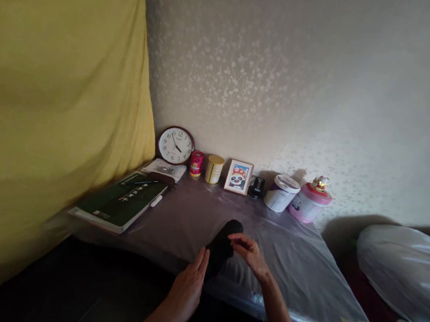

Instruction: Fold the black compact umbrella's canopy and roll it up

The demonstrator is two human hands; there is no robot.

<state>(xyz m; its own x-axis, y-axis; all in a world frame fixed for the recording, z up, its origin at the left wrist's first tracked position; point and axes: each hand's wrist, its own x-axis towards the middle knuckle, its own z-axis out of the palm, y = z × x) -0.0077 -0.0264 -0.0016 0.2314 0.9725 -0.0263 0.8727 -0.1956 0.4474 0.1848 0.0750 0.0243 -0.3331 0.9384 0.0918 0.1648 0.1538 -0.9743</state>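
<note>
A black sock [223, 246] lies lengthwise on the plastic-covered table, close to its near edge. Along its left side rests my left hand [190, 280], fingers stretched out and touching the cloth. My right hand [250, 253] is at the sock's right edge, with the fingertips pinched together on the fabric near its far end. The dark cloth makes the exact fingertip contact hard to see.
A green book [122, 201] and a white marker [155, 201] lie left. Along the wall stand a clock [176, 145], a red can [196, 164], a yellow can [214, 169], a panda picture frame [238, 177], a black object [256, 187], a white tub [282, 193] and a pink tub [308, 204].
</note>
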